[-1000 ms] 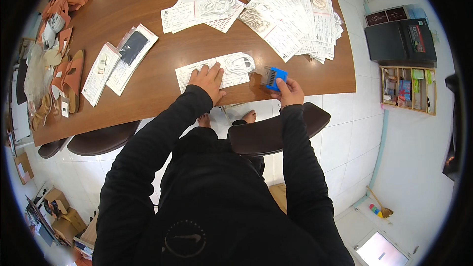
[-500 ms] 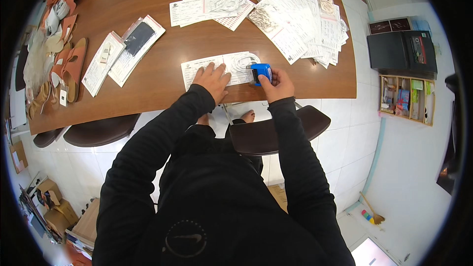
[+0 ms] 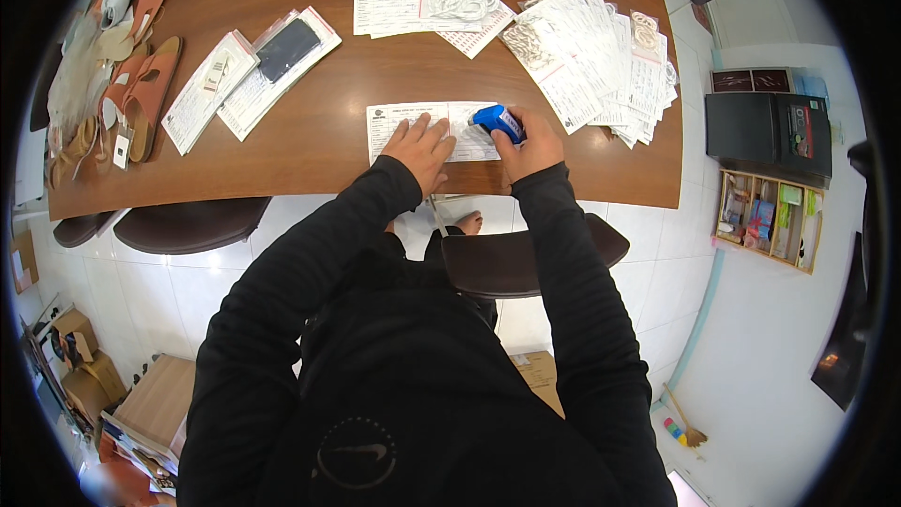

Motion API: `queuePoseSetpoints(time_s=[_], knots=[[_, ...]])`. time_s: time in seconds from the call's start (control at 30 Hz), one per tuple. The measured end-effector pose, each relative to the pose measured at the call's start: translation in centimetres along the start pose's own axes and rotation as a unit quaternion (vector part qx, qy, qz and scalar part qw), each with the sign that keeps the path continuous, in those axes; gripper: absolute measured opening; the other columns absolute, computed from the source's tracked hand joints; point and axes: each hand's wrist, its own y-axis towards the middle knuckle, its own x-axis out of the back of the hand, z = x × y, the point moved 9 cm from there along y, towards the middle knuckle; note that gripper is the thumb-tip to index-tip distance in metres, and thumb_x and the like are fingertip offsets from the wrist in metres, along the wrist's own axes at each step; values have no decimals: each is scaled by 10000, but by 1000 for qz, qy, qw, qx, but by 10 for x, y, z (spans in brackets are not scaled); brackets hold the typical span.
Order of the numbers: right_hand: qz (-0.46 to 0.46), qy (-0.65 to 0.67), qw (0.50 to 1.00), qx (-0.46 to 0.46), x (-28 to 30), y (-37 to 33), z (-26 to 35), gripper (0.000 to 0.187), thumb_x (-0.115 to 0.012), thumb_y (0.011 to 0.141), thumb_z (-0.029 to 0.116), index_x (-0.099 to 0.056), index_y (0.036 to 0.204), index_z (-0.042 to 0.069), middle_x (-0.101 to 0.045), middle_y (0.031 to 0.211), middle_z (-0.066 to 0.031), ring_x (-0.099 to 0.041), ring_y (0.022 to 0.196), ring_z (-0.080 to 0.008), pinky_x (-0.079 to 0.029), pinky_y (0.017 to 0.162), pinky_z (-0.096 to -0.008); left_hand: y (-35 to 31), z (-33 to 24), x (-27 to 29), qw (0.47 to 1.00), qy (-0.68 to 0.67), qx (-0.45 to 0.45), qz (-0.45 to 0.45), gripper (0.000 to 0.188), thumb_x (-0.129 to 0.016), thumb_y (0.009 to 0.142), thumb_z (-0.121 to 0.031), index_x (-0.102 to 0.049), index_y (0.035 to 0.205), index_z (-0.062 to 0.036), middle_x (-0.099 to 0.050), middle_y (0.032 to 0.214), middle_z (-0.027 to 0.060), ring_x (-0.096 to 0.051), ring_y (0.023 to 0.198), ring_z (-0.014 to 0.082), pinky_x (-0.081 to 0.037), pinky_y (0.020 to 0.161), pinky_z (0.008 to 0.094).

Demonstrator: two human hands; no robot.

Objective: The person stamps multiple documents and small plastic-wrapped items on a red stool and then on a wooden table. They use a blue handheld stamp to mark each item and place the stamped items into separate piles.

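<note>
A white printed form card (image 3: 383, 122) lies near the table's front edge. My left hand (image 3: 420, 152) rests on it with its fingers laid flat, holding nothing. In my right hand (image 3: 537, 145) is a blue and black tool that looks like a self-inking stamp (image 3: 497, 119), gripped between thumb and fingers. It is tilted over the card's right part, where the white cord is mostly covered. Whether its lower end touches the card, I cannot tell.
Beyond lie more cards with white cord (image 3: 462, 4) and a fanned pile of cards (image 3: 587, 56) at right. Bagged cards (image 3: 211, 89), one with a dark swatch (image 3: 287, 49), lie left. Brown sandals (image 3: 150, 99) crowd the left end. A dark stool (image 3: 535, 258) stands below the front edge.
The blue stamp has turned from upright to tilted in my right hand. My left hand still lies on the card. The whole view has shifted slightly.
</note>
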Motion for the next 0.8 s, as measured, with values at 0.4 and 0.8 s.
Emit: queuePoseSetpoints(time_s=[0.4, 0.8], knots=[[128, 2, 988, 80, -39, 31, 30, 336, -747, 824, 137, -644, 1139, 84, -682, 1038, -156, -656, 959, -364, -530, 821, -432, -21, -7, 10, 996, -4, 48, -68, 533, -799, 745, -299, -648, 1229, -132, -565, 1229, 68, -520, 1158, 254, -410, 927, 439], [226, -76, 962, 132, -75, 41, 39, 325, -754, 822, 139, -635, 1120, 87, -660, 1024, -142, -650, 937, -369, -533, 794, -446, -23, -6, 11, 995, -23, 60, -77, 529, -796, 746, -285, -649, 1224, -112, -558, 1237, 66, -518, 1164, 251, -402, 944, 434]])
